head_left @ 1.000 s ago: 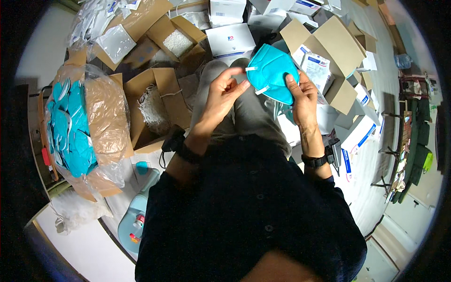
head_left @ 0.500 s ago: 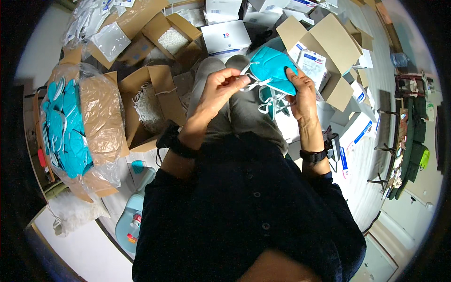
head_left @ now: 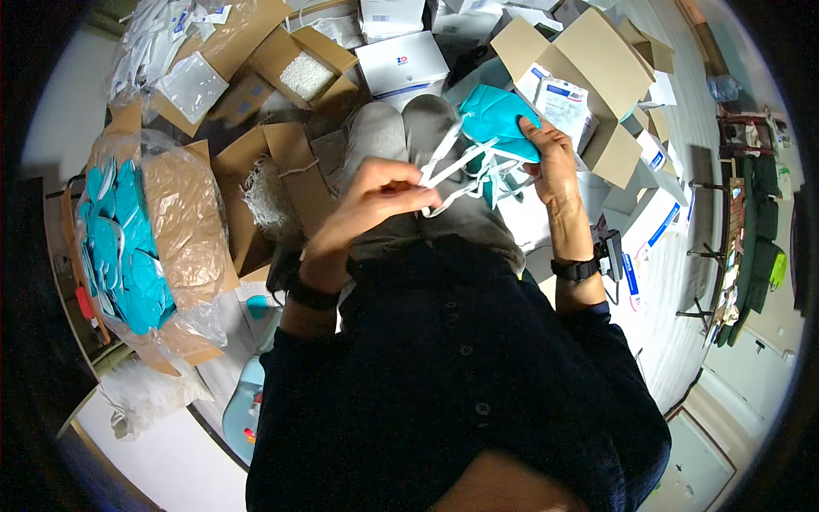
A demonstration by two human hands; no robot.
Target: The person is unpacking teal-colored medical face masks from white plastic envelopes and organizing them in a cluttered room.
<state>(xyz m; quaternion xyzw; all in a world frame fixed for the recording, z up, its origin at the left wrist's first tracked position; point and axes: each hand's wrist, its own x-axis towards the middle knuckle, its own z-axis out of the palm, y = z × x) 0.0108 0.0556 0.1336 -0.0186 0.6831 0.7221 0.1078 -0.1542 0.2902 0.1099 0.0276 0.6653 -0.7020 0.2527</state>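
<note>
Over my lap, my right hand [head_left: 554, 162] grips a teal face mask [head_left: 496, 118] by its right edge, thumb on top. More teal pieces with white straps hang below that hand; whether they are separate masks I cannot tell. My left hand [head_left: 384, 194] pinches the white elastic straps [head_left: 450, 160] between thumb and fingers. From there the straps run taut up to the mask's left side, and a loose loop dangles under the fingertips. The mask is tilted, its outer face upward.
At the left, a plastic-lined carton [head_left: 189, 230] holds many teal masks [head_left: 128, 247]. Beside it a carton [head_left: 235, 179] contains white straps [head_left: 269, 200]; another holds small white pieces [head_left: 307, 75]. A white box [head_left: 401, 64] stands ahead. An open carton [head_left: 610, 81] with white packets [head_left: 563, 107] is at right.
My left hand has drawn back toward my body and slightly left, pulling the straps out long from the mask. My right hand has stayed nearly in place with the mask.
</note>
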